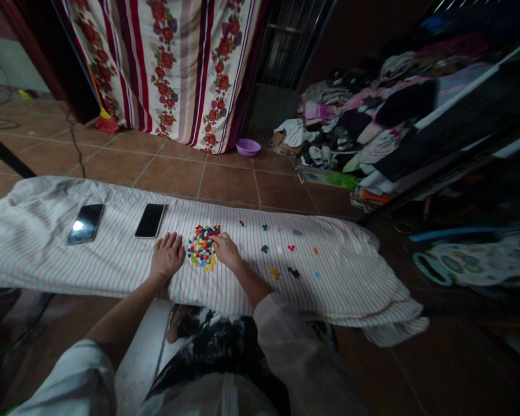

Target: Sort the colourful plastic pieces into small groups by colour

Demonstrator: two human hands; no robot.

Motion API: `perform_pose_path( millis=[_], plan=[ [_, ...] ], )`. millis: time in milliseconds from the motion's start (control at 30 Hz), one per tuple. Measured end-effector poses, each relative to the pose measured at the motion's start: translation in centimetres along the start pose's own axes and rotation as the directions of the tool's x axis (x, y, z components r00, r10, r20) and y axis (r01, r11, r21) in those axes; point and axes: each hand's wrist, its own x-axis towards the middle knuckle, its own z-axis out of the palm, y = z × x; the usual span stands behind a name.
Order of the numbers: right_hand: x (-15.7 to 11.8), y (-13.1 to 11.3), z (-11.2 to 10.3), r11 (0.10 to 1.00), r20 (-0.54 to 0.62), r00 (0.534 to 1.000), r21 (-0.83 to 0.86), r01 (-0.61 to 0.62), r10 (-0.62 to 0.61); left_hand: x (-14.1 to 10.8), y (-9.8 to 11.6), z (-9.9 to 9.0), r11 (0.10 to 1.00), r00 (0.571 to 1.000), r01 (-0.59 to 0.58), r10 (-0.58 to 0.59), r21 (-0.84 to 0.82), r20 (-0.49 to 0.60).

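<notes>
While right fingers touch colored pieces, left hand lies beside

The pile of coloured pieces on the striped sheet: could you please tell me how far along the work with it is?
Already apart: small clusters, such as the dark blue pieces and red pieces, lie right of the pile. In hand: the right hand touches the pile, and the left hand lies flat beside it. Left: most pieces remain in the pile.
</notes>
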Motion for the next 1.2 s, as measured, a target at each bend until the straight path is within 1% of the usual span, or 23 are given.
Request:
perform_pose_path(
  millis=[167, 367, 567, 700, 800, 967, 1100, 1200],
  plan=[
    [-0.7, -0.3, 0.2, 1.000, 0.005, 1.000, -0.019, 0.021, -0.021, 0.0, 0.2, -0.1, 1.000, 1.000, 0.010, -0.011, 0.017, 0.021],
    [-1.6, -0.5, 0.2, 0.998, 0.018, 0.998, -0.018, 0.066, -0.066, 0.0, 0.2, -0.1, 1.000, 1.000, 0.002, -0.002, 0.019, 0.010],
    [-1.8, -0.7, 0.1, 0.996, 0.018, 0.997, -0.033, 0.081, -0.080, 0.0, 0.0, 0.0, 0.999, 1.000, -0.011, 0.012, 0.045, -0.013],
    [-1.8, -0.7, 0.1, 0.997, 0.022, 0.997, -0.039, 0.073, -0.073, 0.0, 0.1, -0.1, 0.999, 1.000, -0.001, 0.002, 0.043, -0.006],
    [-1.8, -0.7, 0.0, 0.997, 0.046, 0.997, -0.044, 0.069, -0.067, 0.0, 0.3, -0.4, 0.999, 1.000, 0.004, -0.005, 0.049, 0.010],
    [-1.8, -0.8, -0.3, 0.998, 0.065, 0.997, -0.046, 0.043, -0.040, 0.0, 0.3, -0.6, 0.998, 1.000, -0.021, 0.021, 0.059, 0.006],
    [-1.7, -0.8, -0.4, 0.999, 0.044, 0.999, -0.014, 0.033, -0.032, -0.1, 0.1, -0.4, 0.998, 0.999, -0.027, 0.028, 0.057, -0.024],
    [-1.6, -0.6, -0.3, 1.000, 0.012, 1.000, 0.029, -0.001, 0.001, -0.1, 0.1, -0.2, 0.997, 1.000, -0.016, 0.018, 0.071, -0.019]
  ],
)
